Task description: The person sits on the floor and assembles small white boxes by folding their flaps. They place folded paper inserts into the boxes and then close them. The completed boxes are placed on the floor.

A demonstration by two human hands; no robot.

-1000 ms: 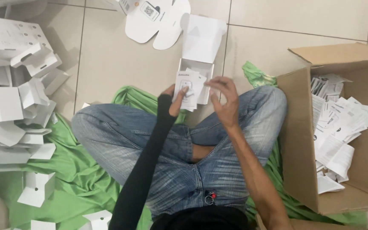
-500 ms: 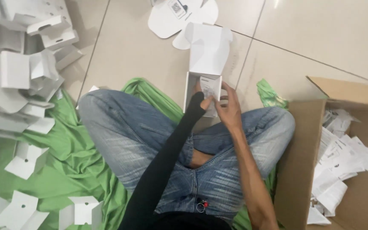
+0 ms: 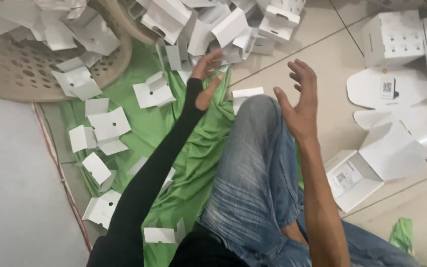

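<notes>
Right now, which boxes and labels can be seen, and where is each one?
Open white box: floor at right, lid up, printed white leaflet inside.
Flat white cut-out: floor, upper right, small dark square label.
Folded white boxes: top right corner.
White card inserts: scattered on green cloth, left.

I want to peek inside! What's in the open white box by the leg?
Inside the open white box lies a flat white paper card with dark print, leaning on the back wall. Whatever is under the card is covered. The lid flap stands open.
</notes>
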